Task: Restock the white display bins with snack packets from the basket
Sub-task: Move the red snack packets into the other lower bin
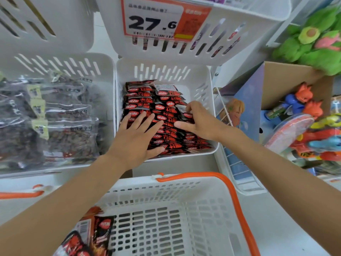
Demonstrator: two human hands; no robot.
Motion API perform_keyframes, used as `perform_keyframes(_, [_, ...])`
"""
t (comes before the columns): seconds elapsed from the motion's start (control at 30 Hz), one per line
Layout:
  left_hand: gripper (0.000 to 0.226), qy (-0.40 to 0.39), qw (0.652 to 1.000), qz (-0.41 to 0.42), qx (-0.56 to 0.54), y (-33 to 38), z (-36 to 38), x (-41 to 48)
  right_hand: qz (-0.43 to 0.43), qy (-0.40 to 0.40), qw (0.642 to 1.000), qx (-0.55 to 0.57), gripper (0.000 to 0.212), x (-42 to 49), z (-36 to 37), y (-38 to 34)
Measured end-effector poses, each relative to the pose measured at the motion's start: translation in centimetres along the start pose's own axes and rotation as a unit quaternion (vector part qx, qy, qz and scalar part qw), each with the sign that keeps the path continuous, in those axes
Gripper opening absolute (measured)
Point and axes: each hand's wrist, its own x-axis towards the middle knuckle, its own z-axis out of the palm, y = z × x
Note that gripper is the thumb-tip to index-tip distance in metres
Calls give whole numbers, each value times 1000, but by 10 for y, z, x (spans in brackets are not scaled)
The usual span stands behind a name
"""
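A white display bin (201, 78) in the middle holds several rows of black-and-red snack packets (145, 97). My left hand (137, 137) lies flat on the near left rows, fingers straight and spread. My right hand (197, 120) is at the right rows, its fingers bent over the edge of a packet (187, 115), thumb stretched toward the left hand. Below stands the white basket (193, 204) with orange handles; a few more black-and-red packets (88, 235) lie in its near left corner, partly behind my left forearm.
A second white bin (60, 63) on the left holds clear bags of dark dried goods. Above hangs another bin with a 27.6 price tag (153, 19). Toys and a cardboard box (287, 78) crowd the right side, beside a wire rack (232, 163).
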Motion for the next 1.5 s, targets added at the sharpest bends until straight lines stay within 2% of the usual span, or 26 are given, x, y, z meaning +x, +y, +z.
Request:
perform_keyframes(0.1, [96, 4, 1000, -1, -14, 0, -1, 0, -55, 89, 991, -89, 67, 1, 17, 4])
perform_keyframes(0.23, [95, 8, 1000, -1, -12, 0, -1, -1, -112, 81, 978, -158, 61, 9, 11, 8])
perform_keyframes(0.4, [96, 4, 1000, -2, -27, 0, -2, 0, -153, 70, 956, -240, 74, 8, 15, 16])
perform_keyframes(0.53, [96, 2, 1000, -5, -27, 0, -3, -1, -87, 139, 978, -126, 65, 12, 13, 2])
perform_keyframes(0.7, [93, 3, 999, -4, -43, 1, -4, -1, -127, 140, 969, -162, 67, 23, 24, 8])
perform_keyframes(0.8, [83, -12, 999, -4, -47, 0, -7, -2, -99, 154, 975, -128, 57, 21, 20, 0])
perform_keyframes(0.9, [75, -11, 988, -4, -154, -1, -19, -8, -100, 201, 971, -79, 53, 1, 15, -13])
perform_keyframes(1.0, [61, 42, 953, -37, -299, -3, -34, -36, -128, 235, 963, -42, 46, -34, 16, -49])
perform_keyframes(1.1, [42, 89, 949, -64, -297, -7, -50, -95, -157, 246, 956, 14, 30, -78, 28, -102])
perform_keyframes(1.2, [31, 122, 948, -102, -274, -20, -61, -171, -170, 180, 967, 57, 11, -127, 58, -164])
perform_keyframes(1.33, [28, 139, 964, -153, -170, -54, -49, -275, -169, -50, 982, 69, 7, -170, 133, -222])
perform_keyframes(1.4, [29, 120, 965, -196, -126, -68, -41, -317, -122, -187, 974, 46, 28, -171, 184, -229])
perform_keyframes(1.43, [31, 118, 965, -206, -112, -72, -40, -334, -112, -222, 968, 20, 45, -170, 209, -230])
perform_keyframes(1.5, [34, 118, 966, -208, -99, -76, -38, -358, -85, -230, 969, -19, 76, -165, 251, -228])
